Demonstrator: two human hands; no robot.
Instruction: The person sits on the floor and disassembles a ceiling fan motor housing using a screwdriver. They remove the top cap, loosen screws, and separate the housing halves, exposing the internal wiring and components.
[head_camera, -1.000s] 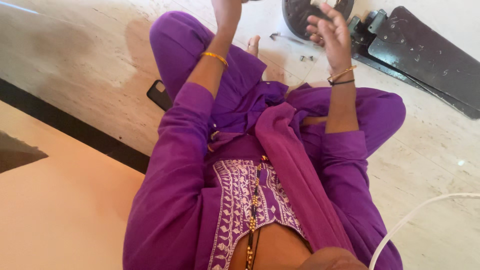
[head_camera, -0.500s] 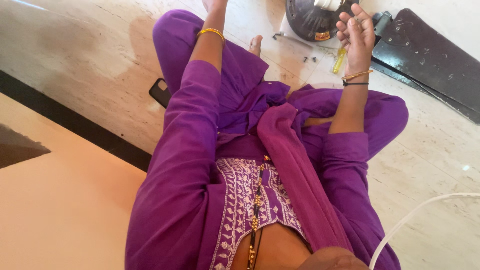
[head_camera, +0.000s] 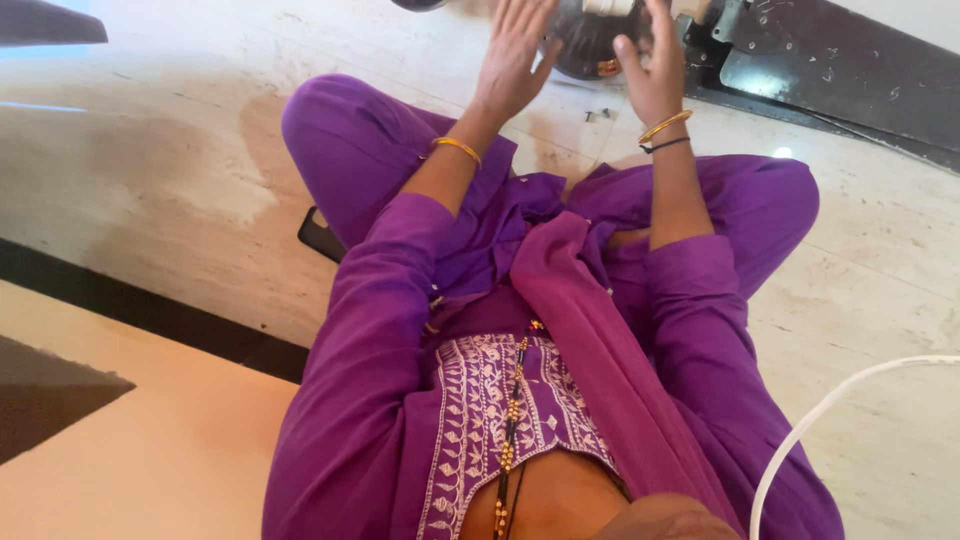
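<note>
I sit cross-legged on a pale stone floor in purple clothes. My left hand (head_camera: 513, 60) is raised with fingers spread, its palm against the left side of a dark round metal part (head_camera: 590, 45) at the top edge. My right hand (head_camera: 652, 70), wearing gold and black bangles, is open against the right side of the same part. Neither hand is closed around it. The top of the round part is cut off by the frame.
A dark flat panel (head_camera: 850, 85) lies on the floor at the top right. Small screws (head_camera: 598, 115) lie near my knees. A black phone (head_camera: 320, 235) pokes out under my left leg. A white cable (head_camera: 830, 420) curves at the lower right.
The view has dropped, so both hands show. My left hand has come down next to the round part, and my right hand has opened beside it.
</note>
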